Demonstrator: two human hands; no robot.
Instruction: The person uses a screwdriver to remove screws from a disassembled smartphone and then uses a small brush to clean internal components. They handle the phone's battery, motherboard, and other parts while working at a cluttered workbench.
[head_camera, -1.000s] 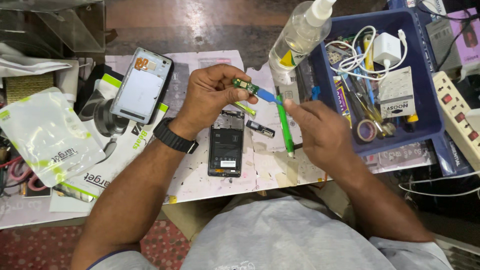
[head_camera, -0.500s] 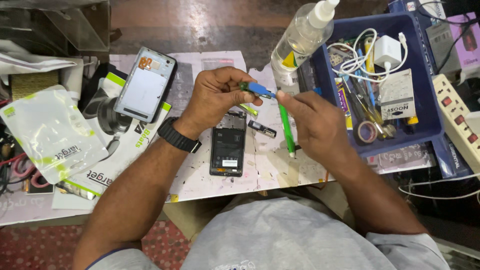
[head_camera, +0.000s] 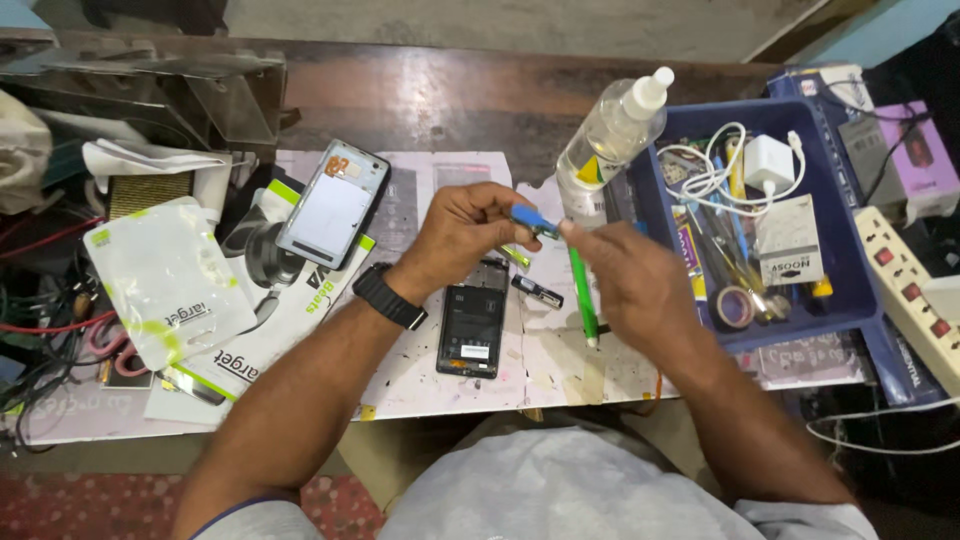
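My left hand (head_camera: 462, 235) pinches a small blue part (head_camera: 533, 220) above the worktable, with a yellow-green strip (head_camera: 516, 256) sticking out beneath the fingers. My right hand (head_camera: 628, 275) meets it at the fingertips and grips a green-handled tool (head_camera: 583, 300) that points down toward me. Below both hands an opened dark phone body (head_camera: 472, 320) lies flat on the paper-covered mat. A small dark component (head_camera: 537, 291) rests just right of it. A black watch (head_camera: 389, 296) sits on my left wrist.
A phone back cover (head_camera: 333, 204) lies at the left on printed packaging (head_camera: 170, 280). A clear squeeze bottle (head_camera: 612, 135) stands behind the hands. A blue tray (head_camera: 860, 290) holds cables, a white charger and tape. A power strip (head_camera: 910, 290) is far right.
Both hands have come closer together and shifted slightly; the blue part now sits at my right fingertips. The green tool stays in my right hand.
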